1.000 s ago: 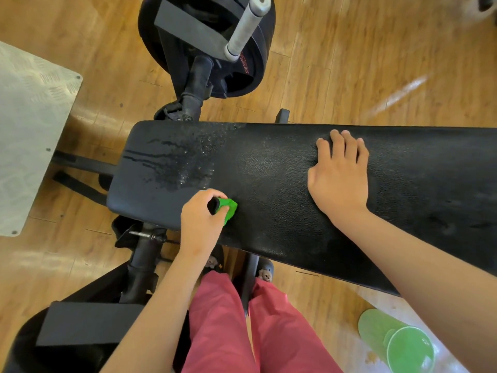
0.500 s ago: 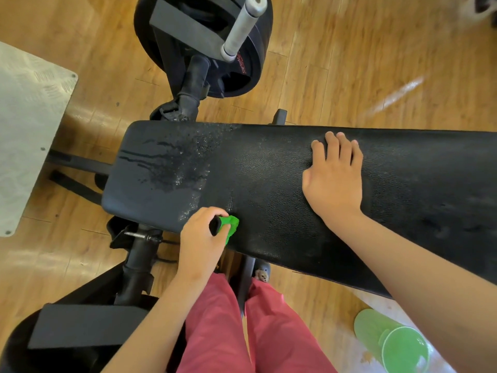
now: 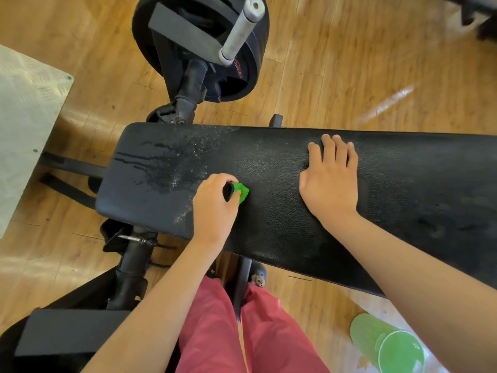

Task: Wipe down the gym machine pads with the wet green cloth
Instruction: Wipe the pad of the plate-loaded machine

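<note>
A long black gym pad (image 3: 269, 211) runs across the view, with water drops and streaks on its left part. My left hand (image 3: 213, 208) grips a bunched wet green cloth (image 3: 240, 193) and presses it onto the pad just right of the wet patch. Only a small green tip of the cloth shows past my fingers. Further right, my right hand (image 3: 332, 181) rests flat on the pad, fingers straight and holding nothing.
A black weight plate (image 3: 242, 68) with a grey sleeve bar (image 3: 240, 30) stands behind the pad. A metal footplate (image 3: 24, 135) lies at the left, a black machine frame (image 3: 131, 262) at lower left, and a green cup (image 3: 387, 345) on the wooden floor at lower right.
My left hand dipped with the cloth to the pad's near edge, then came back up onto the top surface. My right hand stayed flat in place.
</note>
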Available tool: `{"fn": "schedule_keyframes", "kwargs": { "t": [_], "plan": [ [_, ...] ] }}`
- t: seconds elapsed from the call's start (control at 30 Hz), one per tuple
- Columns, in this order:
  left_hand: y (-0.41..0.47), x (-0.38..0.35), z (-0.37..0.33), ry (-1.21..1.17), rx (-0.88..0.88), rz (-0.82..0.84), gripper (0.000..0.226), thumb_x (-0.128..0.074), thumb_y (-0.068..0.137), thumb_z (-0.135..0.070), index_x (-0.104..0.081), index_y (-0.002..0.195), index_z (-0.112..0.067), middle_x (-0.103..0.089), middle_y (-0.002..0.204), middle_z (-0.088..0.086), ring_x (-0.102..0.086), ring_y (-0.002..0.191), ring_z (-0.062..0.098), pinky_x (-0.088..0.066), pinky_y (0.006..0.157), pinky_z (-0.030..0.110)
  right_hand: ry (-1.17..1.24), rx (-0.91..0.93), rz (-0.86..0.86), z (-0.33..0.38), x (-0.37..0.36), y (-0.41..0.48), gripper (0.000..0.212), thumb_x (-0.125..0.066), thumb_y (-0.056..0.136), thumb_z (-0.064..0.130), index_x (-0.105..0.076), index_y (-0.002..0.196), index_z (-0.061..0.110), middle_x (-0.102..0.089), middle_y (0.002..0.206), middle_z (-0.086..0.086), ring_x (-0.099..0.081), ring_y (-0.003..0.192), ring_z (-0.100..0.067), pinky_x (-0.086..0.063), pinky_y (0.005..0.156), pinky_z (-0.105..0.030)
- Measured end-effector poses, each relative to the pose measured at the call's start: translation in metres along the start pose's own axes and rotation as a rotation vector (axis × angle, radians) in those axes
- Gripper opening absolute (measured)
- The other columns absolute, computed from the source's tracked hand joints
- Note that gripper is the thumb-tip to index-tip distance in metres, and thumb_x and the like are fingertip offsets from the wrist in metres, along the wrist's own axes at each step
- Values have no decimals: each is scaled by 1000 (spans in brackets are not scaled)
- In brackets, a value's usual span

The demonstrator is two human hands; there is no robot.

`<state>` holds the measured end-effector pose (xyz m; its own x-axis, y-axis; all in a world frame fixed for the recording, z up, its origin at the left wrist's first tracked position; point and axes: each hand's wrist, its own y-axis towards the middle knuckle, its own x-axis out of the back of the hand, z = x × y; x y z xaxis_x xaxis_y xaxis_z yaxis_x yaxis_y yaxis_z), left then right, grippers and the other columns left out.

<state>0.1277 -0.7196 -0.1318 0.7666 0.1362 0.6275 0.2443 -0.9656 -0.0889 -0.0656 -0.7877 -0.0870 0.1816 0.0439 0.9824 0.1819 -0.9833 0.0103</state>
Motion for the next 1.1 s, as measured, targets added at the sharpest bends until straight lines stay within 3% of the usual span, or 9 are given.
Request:
{"fn": "schedule_keyframes", "kwargs": {
  "t": [0.1,0.23,0.37,0.53,0.63,0.9,1.1],
  "plan": [
    [-7,7,-6,5,-66,116,12,-73,81,-15,-66,90,-19,-65,90,-7,-58,84,11,-41,77,19,-2,2,9,0,0,1,49,-47,85,22,-53,128,0,-47,139,-27,-38,134,-44,-27,112,-58],
    [-40,19,2,-3,-126,193,20,-76,75,-10,-65,88,-21,-63,90,-13,-59,85,10,-44,79,23,7,-3,20,0,0,0,49,-51,85,21,-52,129,-1,-46,140,-28,-37,135,-45,-26,112,-59],
    [6,3,2,-12,-255,154,18,-75,78,-8,-67,92,-16,-65,96,-6,-58,89,15,-45,82,25,-7,1,34,0,0,2,50,-55,84,22,-53,129,0,-46,139,-28,-37,135,-45,-26,112,-59],
    [109,-28,-17,2,-260,43,14,-71,81,-11,-67,94,-11,-66,98,3,-59,93,23,-41,84,28,-5,2,26,0,-2,2,50,-57,84,21,-52,130,0,-46,140,-28,-37,135,-44,-26,113,-59],
    [140,-33,-24,-14,-244,40,12,-70,80,-11,-67,91,-13,-66,97,1,-59,94,21,-45,85,34,-15,-2,4,0,-2,3,49,-46,86,23,-53,129,0,-47,139,-28,-39,134,-44,-27,112,-59],
    [52,-11,-17,-99,-309,258,16,-77,78,-12,-70,91,-17,-67,95,-7,-61,92,10,-48,89,32,-19,2,40,1,0,4,52,-50,84,23,-51,130,0,-45,140,-29,-36,136,-44,-25,113,-59],
    [95,-42,-57,-120,-335,174,11,-73,81,-17,-67,91,-16,-66,93,-5,-58,90,16,-45,83,32,-35,1,29,2,-1,3,51,-47,85,23,-51,131,0,-45,141,-28,-36,136,-44,-25,113,-59]
  ]
}}
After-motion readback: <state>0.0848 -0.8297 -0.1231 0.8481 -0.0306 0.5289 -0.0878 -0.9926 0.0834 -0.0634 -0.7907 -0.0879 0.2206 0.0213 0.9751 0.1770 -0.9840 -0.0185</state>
